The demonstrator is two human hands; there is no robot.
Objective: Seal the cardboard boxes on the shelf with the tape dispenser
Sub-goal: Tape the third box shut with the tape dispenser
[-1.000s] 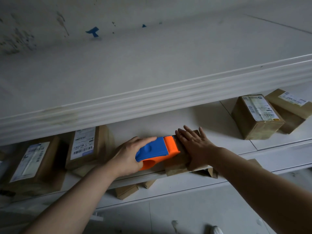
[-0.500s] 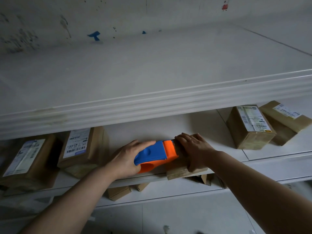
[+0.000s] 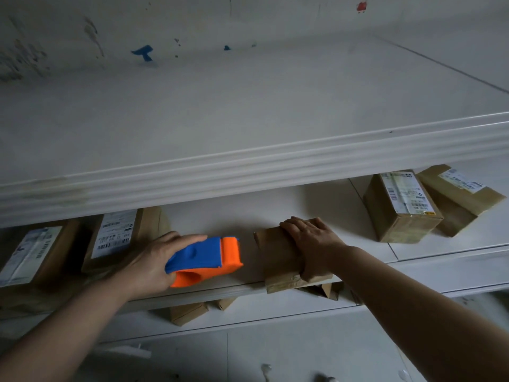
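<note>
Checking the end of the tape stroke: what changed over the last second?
The left hand drew the tape dispenser leftward off the box. Earlier it sat on the box top against the right hand; now bare shelf shows between dispenser and box. Unchanged: the left hand's grip on the dispenser, and the right hand resting on the same box.

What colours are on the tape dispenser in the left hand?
The tape dispenser is blue on top with an orange front and underside, seen in the head view.
</note>
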